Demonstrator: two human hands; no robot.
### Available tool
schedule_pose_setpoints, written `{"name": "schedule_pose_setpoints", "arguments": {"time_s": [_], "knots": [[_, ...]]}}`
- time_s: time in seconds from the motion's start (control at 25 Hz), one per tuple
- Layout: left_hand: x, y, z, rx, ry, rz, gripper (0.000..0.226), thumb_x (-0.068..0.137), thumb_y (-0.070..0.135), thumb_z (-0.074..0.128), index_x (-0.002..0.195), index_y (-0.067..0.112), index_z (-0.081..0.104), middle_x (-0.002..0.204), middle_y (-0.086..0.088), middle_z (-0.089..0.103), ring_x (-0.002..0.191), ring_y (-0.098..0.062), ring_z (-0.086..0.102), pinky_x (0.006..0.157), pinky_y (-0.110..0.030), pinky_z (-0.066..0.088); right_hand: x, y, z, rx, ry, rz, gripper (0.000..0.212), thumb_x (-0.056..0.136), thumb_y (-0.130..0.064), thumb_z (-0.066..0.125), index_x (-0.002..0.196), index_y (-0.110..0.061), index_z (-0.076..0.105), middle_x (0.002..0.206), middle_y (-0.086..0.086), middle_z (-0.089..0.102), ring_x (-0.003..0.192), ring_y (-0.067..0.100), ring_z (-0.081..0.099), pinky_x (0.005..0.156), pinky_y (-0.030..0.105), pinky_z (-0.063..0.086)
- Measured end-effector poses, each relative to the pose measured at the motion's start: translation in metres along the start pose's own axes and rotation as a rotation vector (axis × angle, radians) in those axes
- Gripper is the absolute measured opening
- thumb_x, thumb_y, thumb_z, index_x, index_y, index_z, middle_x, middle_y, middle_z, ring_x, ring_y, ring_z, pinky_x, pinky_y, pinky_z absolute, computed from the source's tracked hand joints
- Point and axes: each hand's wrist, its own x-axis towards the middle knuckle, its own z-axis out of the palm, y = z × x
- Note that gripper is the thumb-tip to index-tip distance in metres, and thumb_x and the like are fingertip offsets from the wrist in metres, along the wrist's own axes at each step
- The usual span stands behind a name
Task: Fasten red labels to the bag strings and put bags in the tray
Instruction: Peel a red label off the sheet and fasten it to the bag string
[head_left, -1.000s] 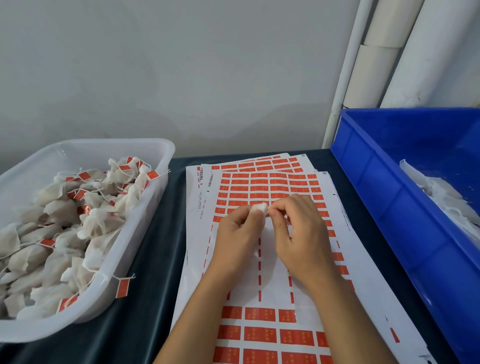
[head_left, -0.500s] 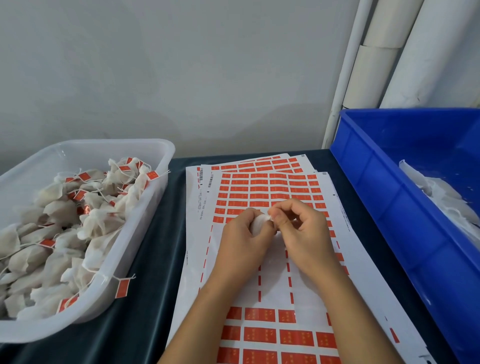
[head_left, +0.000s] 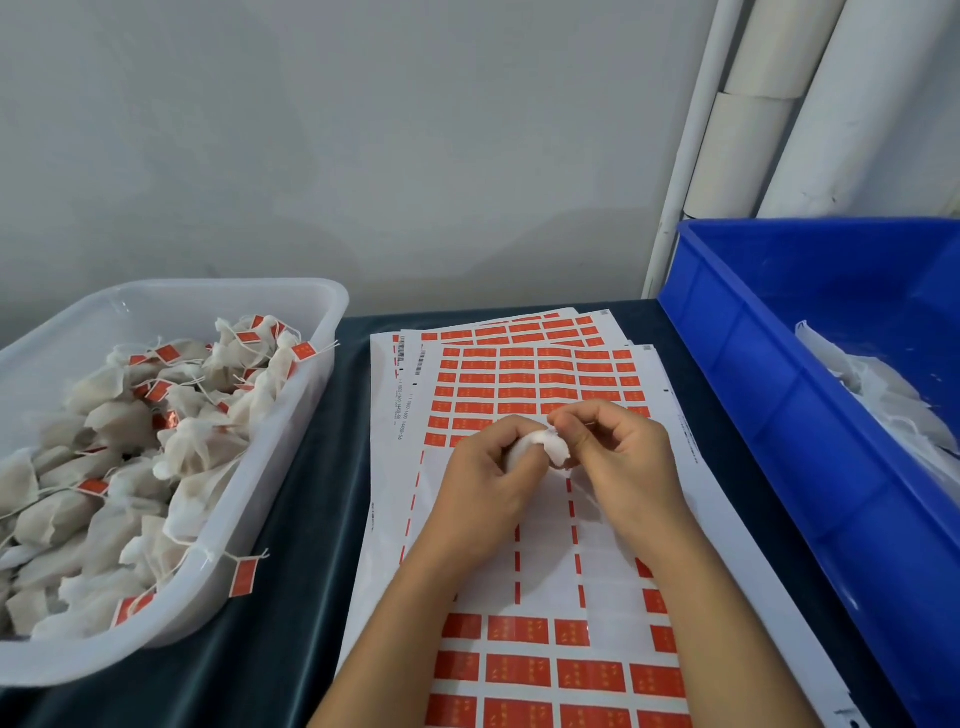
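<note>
Above the label sheets (head_left: 524, 384) at desk (head_left: 291, 597) centre, a small white bag (head_left: 548, 448) is held between both hands. Left hand (head_left: 493, 478) is curled round the bag's body; right hand (head_left: 618, 462) pinches its top edge w/ thumb and forefinger, so both grips are closed on it. Whether a string is caught can't be told. At left, a clear plastic tray (head_left: 311, 332) is filled w/ bags already bearing red labels (head_left: 244, 576). At right, a blue bin (head_left: 779, 415) holds unlabelled bags (head_left: 883, 395).
</note>
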Motion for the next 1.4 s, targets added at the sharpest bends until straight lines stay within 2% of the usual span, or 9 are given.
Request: {"name": "schedule_pose_setpoints", "arguments": {"time_s": [0.12,0.36,0.64,0.8,0.88,1.04,1.16,1.28,1.4], "knots": [[0.001,-0.001,-0.002,-0.045,0.069,-0.026,0.014,0.101,0.028,0.065,0.092,0.031,0.076,0.085,0.013,0.073,0.085,-0.004,0.067,0.072,-0.009,0.050,-0.002,0.001,0.007,-0.091,0.007,-0.021,0.007,0.095,-0.043,0.065,0.097,-0.041,0.072,0.093,-0.028,0.070,0.093,-0.007,0.065,0.068,0.013,0.053],[0.002,-0.007,0.000,-0.037,0.174,-0.107,0.014,0.102,0.038,0.063,0.097,0.029,0.072,0.086,0.011,0.073,0.083,-0.009,0.070,0.067,-0.013,0.054,-0.003,0.004,0.014,-0.143,-0.020,-0.068,0.010,0.097,-0.036,0.065,0.101,-0.045,0.068,0.099,-0.035,0.067,0.097,-0.008,0.065,0.071,0.007,0.054],[0.003,-0.008,0.001,-0.003,0.221,-0.113,0.011,0.103,0.038,0.063,0.098,0.031,0.070,0.089,0.016,0.073,0.088,-0.004,0.070,0.070,-0.019,0.055,-0.002,0.015,0.019,-0.226,-0.026,-0.070,0.009,0.099,-0.037,0.064,0.107,-0.039,0.068,0.098,-0.027,0.067,0.098,-0.010,0.061,0.080,0.015,0.055],[0.003,-0.010,0.001,-0.011,0.241,-0.104,0.012,0.102,0.034,0.063,0.094,0.030,0.070,0.086,0.011,0.073,0.084,-0.009,0.070,0.068,-0.018,0.058,-0.002,0.015,0.019,-0.254,-0.020,-0.085,0.007,0.098,-0.036,0.066,0.105,-0.038,0.068,0.099,-0.026,0.067,0.099,-0.009,0.061,0.083,0.018,0.057],[0.004,-0.011,0.001,-0.015,0.249,-0.117,0.013,0.102,0.033,0.062,0.093,0.029,0.071,0.085,0.009,0.072,0.082,-0.011,0.069,0.067,-0.018,0.058,-0.002,0.013,0.019,-0.239,-0.002,-0.108,0.007,0.098,-0.037,0.066,0.105,-0.040,0.068,0.105,-0.026,0.065,0.103,-0.006,0.060,0.084,0.021,0.059],[0.002,-0.009,0.002,0.014,0.229,-0.125,0.015,0.101,0.036,0.061,0.093,0.030,0.071,0.083,0.015,0.072,0.081,-0.003,0.069,0.062,-0.009,0.051,-0.005,0.005,0.018,-0.139,0.021,-0.176,0.019,0.094,-0.049,0.066,0.113,-0.044,0.065,0.118,-0.029,0.062,0.113,0.000,0.059,0.083,0.020,0.056],[0.002,-0.008,0.002,0.010,0.195,-0.110,0.017,0.100,0.037,0.063,0.090,0.027,0.073,0.076,0.014,0.071,0.073,-0.001,0.066,0.060,-0.007,0.048,-0.004,0.005,0.018,-0.204,0.060,-0.213,0.007,0.095,-0.042,0.070,0.101,-0.042,0.066,0.108,-0.027,0.064,0.106,0.002,0.061,0.081,0.022,0.058],[0.003,-0.008,0.000,-0.004,0.158,-0.117,0.020,0.101,0.034,0.064,0.087,0.024,0.075,0.072,0.009,0.069,0.066,-0.003,0.062,0.059,-0.010,0.048,-0.002,0.006,0.017,-0.236,0.100,-0.234,0.009,0.095,-0.032,0.072,0.095,-0.039,0.066,0.103,-0.026,0.063,0.103,0.003,0.061,0.080,0.020,0.056],[0.003,-0.006,-0.001,-0.019,0.119,-0.110,0.021,0.101,0.031,0.064,0.085,0.024,0.076,0.071,0.005,0.069,0.063,-0.005,0.059,0.059,-0.015,0.048,-0.003,0.005,0.016,-0.247,0.131,-0.243,0.012,0.094,-0.030,0.073,0.092,-0.039,0.065,0.101,-0.025,0.063,0.102,0.003,0.061,0.077,0.012,0.053]]}}
